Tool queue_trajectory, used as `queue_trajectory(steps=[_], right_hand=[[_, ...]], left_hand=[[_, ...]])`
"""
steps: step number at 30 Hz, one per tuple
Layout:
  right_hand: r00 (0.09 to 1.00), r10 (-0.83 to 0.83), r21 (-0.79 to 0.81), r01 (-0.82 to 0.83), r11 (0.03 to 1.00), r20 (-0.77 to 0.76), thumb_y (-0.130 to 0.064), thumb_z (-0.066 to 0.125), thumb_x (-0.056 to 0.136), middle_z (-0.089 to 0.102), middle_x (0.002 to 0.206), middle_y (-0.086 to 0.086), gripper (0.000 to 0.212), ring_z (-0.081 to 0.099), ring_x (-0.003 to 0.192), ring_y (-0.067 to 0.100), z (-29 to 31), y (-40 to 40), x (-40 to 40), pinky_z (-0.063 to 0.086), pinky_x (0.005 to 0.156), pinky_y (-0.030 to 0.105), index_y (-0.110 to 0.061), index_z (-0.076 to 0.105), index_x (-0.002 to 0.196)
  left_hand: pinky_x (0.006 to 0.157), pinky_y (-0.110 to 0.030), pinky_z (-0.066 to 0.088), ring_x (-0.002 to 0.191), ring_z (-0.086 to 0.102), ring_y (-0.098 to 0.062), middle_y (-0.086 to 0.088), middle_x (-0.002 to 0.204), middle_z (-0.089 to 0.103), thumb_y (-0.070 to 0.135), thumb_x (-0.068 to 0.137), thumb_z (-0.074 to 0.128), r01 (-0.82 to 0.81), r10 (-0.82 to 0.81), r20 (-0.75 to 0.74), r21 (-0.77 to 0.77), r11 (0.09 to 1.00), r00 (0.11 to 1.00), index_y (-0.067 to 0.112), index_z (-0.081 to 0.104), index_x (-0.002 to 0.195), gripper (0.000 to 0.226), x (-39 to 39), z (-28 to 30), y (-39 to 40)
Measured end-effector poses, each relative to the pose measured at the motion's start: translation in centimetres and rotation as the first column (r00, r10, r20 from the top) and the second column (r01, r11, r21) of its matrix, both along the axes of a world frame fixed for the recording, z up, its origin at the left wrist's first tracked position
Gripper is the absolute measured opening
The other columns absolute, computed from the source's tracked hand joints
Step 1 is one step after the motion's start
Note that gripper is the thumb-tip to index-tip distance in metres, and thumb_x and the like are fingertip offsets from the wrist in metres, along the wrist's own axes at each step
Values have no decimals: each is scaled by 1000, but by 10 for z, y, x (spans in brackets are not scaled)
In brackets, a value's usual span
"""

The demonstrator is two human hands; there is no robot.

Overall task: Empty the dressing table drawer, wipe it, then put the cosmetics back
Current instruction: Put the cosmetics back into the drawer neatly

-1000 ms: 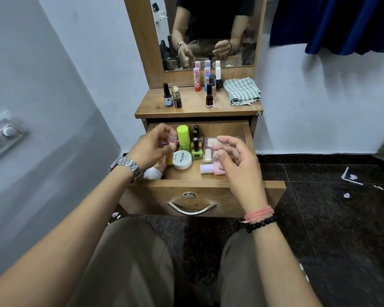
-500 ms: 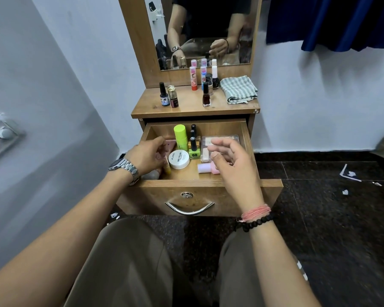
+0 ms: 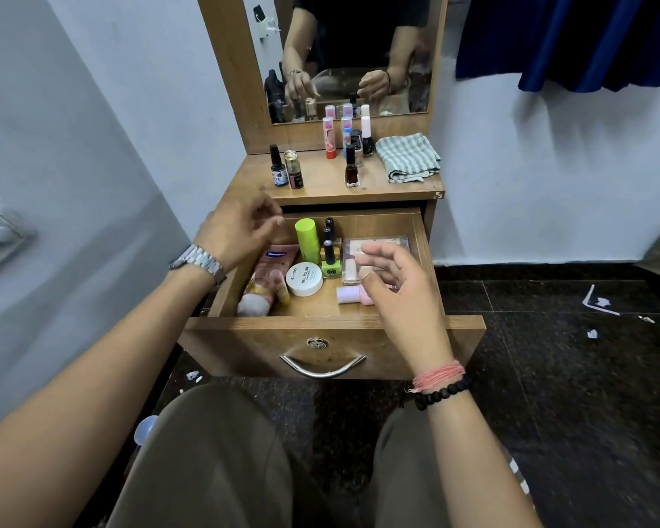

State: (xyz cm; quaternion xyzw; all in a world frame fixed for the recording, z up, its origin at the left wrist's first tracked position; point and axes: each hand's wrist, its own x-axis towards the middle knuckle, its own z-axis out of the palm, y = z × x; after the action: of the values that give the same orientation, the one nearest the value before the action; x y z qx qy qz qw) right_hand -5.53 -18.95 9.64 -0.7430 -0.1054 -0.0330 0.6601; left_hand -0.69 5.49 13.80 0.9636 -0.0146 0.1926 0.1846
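Drawer (image 3: 427, 253): pulled out, cosmetics crowded inside.
Left hand (image 3: 237, 234): far-left corner, fingers loosely curled, nothing held.
Right hand (image 3: 393, 283): fingers relaxed above pink bottle (image 3: 353, 295).
Risk: upright green nail polish (image 3: 330, 261) could be toppled by reaching fingers.

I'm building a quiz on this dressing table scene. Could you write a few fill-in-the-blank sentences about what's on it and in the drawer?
1. The folded checked cloth lies on the tabletop at its ____ end.
2. The drawer stands ____, with cosmetics inside.
3. The round white jar in the drawer reads "NAIL ____".
4. The watch is on the wrist of the ____ hand; the right hand hovers over the drawer.

Missing words: right; open; POLISH; left
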Motion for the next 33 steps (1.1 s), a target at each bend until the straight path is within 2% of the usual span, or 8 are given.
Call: queue_trajectory(steps=[4, 11, 16, 19, 23, 29, 31, 33], right_hand=[[1000, 8, 3, -8, 1000, -8, -11, 59, 92, 69, 103, -15, 26, 64, 94, -1, 0, -1, 0, 55, 89, 34, -33, 61, 106], [999, 19, 34, -18, 999, -29, -9, 59, 91, 69, 102, -15, 29, 64, 93, 0, -1, -1, 1, 56, 86, 37, -35, 61, 105], [997, 55, 39, -53, 998, -51, -13, 60, 91, 68, 105, -17, 28, 62, 96, -5, -2, -6, 5, 49, 82, 13, -33, 61, 110], [996, 65, 61, -62, 996, -53, -12, 60, 91, 68, 105, -17, 28, 62, 96, -5, -3, -7, 7, 46, 79, 6, -32, 61, 110], [997, 68, 74, -65, 995, -36, -12, 61, 91, 69, 106, -16, 27, 62, 99, -6, -5, -7, 8, 46, 80, 7, -29, 62, 112], [997, 70, 58, -69, 996, -25, -13, 60, 90, 68, 107, -17, 28, 62, 99, -5, -7, -6, 10, 49, 84, 14, -31, 61, 113], [997, 72, 53, -71, 996, -17, -12, 60, 91, 69, 107, -16, 28, 62, 99, -5, -6, -6, 9, 49, 83, 13, -31, 61, 112], [998, 65, 52, -64, 997, -18, -12, 60, 91, 69, 105, -16, 27, 63, 98, -2, -6, -6, 9, 51, 85, 18, -33, 61, 108]], left_hand=[[79, -33, 51, 84, 60, -9, 9, 93, 65, 24, 89, 59, -22, 22, 127, -5, 1000, 992, 23, 64, 99, 10, 30, 34, -11], [83, -36, 54, 95, 62, -15, 3, 106, 66, 16, 88, 62, 18, -28, 96, 106, 994, 995, 21, 64, 112, 24, 110, 75, -38], [91, -42, 51, 107, 60, -28, -8, 119, 63, 19, 86, 63, -23, 24, -2, 224, 974, 1000, 16, 56, 126, 41, 166, 80, -44], [90, -40, 48, 109, 57, -32, -13, 119, 62, 22, 87, 64, -18, 33, -45, 305, 952, 998, 15, 57, 125, 40, 188, 74, -46], [92, -39, 50, 109, 59, -28, -11, 118, 64, 22, 86, 66, -11, 33, -74, 276, 961, 997, 16, 64, 119, 33, 206, 69, -44], [85, -38, 49, 103, 59, -31, -16, 111, 65, 20, 82, 72, -46, 55, -29, 246, 968, 998, 11, 65, 106, 26, 207, 70, -40], [80, -35, 47, 101, 60, -31, -16, 108, 66, 19, 82, 72, -36, 44, -25, 259, 965, 999, 8, 65, 104, 26, 201, 74, -36], [76, -32, 44, 99, 61, -30, -15, 106, 66, 16, 83, 69, -14, 8, 22, 266, 964, 1000, 5, 64, 103, 22, 189, 82, -34]])
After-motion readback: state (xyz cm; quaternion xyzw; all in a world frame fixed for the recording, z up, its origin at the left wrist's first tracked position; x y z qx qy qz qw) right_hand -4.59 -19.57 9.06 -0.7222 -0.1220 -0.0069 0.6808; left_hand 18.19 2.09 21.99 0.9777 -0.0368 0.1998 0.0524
